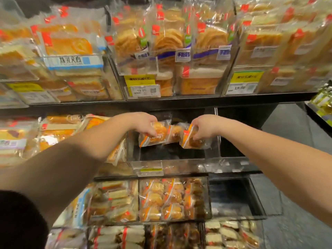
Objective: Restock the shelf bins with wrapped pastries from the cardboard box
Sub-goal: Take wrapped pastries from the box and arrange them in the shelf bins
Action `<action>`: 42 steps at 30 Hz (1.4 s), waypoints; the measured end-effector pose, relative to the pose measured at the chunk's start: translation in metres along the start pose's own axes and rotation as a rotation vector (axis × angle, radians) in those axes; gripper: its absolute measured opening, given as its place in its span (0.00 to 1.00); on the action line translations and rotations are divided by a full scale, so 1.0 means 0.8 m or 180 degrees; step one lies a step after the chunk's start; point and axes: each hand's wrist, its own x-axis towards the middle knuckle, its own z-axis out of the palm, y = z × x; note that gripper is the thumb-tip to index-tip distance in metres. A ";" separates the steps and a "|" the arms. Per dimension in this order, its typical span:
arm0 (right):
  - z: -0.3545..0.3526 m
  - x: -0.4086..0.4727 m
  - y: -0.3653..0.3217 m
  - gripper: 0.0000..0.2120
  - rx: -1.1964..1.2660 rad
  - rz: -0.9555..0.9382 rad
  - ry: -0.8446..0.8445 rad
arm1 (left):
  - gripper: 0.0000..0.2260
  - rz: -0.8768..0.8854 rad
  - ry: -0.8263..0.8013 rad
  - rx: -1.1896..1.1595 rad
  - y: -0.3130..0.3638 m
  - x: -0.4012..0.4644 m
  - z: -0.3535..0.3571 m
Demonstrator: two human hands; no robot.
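With my left hand (143,125) pinching one wrapped pastry (154,134) and my right hand (203,128) another (193,139) above the nearly bare middle bin (179,163), I should lower both flat, labels forward, before letting go.

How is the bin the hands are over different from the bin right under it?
The upper bin looks nearly empty and dark inside; the lower bin is packed with pastries. The left hand and right hand hold pastries over the upper bin; nobody touches the lower bin. Both are clear plastic.
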 end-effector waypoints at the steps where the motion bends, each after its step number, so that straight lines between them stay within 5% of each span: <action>1: 0.008 0.009 -0.002 0.22 -0.0115 -0.0028 0.0056 | 0.19 -0.0011 -0.0009 0.0066 0.000 0.006 0.006; 21: 0.102 0.140 -0.016 0.24 -0.0126 -0.0176 0.0496 | 0.24 -0.0704 0.0355 0.1009 -0.009 0.077 0.097; 42: 0.119 0.136 -0.022 0.24 -0.0385 -0.0417 0.0737 | 0.26 -0.0845 0.0564 0.1635 0.002 0.064 0.106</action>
